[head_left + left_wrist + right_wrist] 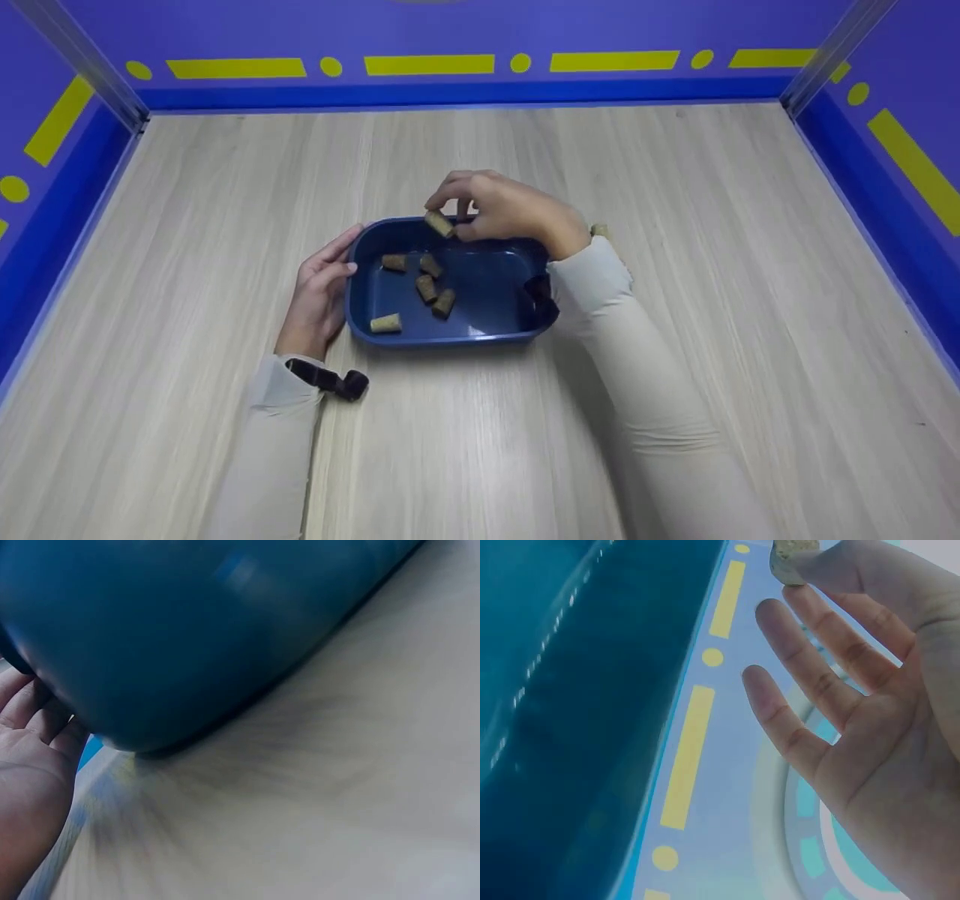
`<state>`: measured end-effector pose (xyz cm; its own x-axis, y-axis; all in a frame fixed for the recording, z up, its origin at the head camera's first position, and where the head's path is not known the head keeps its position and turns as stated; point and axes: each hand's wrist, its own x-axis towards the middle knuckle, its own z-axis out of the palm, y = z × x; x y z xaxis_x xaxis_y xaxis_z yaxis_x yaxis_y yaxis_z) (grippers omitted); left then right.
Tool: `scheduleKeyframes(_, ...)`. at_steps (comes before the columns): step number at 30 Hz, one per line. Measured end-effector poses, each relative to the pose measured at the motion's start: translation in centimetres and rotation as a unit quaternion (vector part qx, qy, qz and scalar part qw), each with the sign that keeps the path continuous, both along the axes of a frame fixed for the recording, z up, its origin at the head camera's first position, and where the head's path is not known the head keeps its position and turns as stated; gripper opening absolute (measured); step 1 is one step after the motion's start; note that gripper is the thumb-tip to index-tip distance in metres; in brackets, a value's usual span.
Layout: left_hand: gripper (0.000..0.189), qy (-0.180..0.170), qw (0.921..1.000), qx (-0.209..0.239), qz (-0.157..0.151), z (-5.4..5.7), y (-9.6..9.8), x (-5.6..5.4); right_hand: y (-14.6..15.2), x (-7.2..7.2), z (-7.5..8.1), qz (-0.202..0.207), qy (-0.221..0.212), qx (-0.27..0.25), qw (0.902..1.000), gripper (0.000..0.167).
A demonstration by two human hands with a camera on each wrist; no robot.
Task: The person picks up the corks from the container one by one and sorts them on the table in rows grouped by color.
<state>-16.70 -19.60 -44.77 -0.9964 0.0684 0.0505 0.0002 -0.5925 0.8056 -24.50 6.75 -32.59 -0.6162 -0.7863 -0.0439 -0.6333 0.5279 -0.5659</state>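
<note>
A dark blue rectangular container (491, 289) stands on the table, with several corks lying in it. Most are brown and bunched near its middle left, while a paler cork (386, 323) lies in the front left corner. My left hand (319, 285) grips the container's left end, thumb at the rim and fingers along the outer wall. Above the back rim, my right hand (506, 208) pinches a light cork (439, 223) between thumb and index finger. The right wrist view shows its other fingers (810, 675) spread loosely, beside the blue wall.
Another pale cork (600, 230) peeks out behind my right wrist, on the wood-look table (750, 300). Blue panels (420, 30) with yellow marks border the table at the back and both sides. Dark wrist straps (322, 377) show at both sleeves.
</note>
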Motion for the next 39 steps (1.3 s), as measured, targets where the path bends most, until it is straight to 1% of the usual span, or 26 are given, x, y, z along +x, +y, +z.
scheduleKeyframes(11, 0.053, -0.003, 1.0000, 0.004, 0.002, 0.0, 0.0, 0.0, 2.6, -0.3, 0.4, -0.022, -0.006, -0.030, 0.9993, 0.042)
scheduleKeyframes(14, 0.053, -0.004, 1.0000, 0.003, -0.001, 0.0, 0.0, 0.0, 3.4, -0.3, 0.3, -0.032, -0.007, -0.036, 0.9988, 0.042)
scheduleKeyframes(20, 0.053, -0.010, 0.9999, 0.005, 0.000, 0.0, 0.0, -0.1, 5.0, -0.4, 0.1, -0.051, 0.003, -0.046, 0.9976, 0.042)
scheduleKeyframes(28, 0.052, -0.010, 0.9999, 0.005, 0.000, 0.0, 0.0, 0.0, 7.2, -0.3, -0.2, -0.086, -0.009, -0.049, 0.9950, 0.044)
scheduleKeyframes(33, 0.052, -0.011, 0.9999, 0.002, 0.001, 0.0, 0.0, 0.0, 8.6, -0.4, -0.6, -0.097, 0.002, -0.064, 0.9933, 0.043)
scheduleKeyframes(39, 0.053, -0.013, 0.9999, -0.003, 0.003, 0.0, 0.0, 0.0, 10.7, -0.3, -1.7, -0.112, 0.006, -0.102, 0.9885, 0.043)
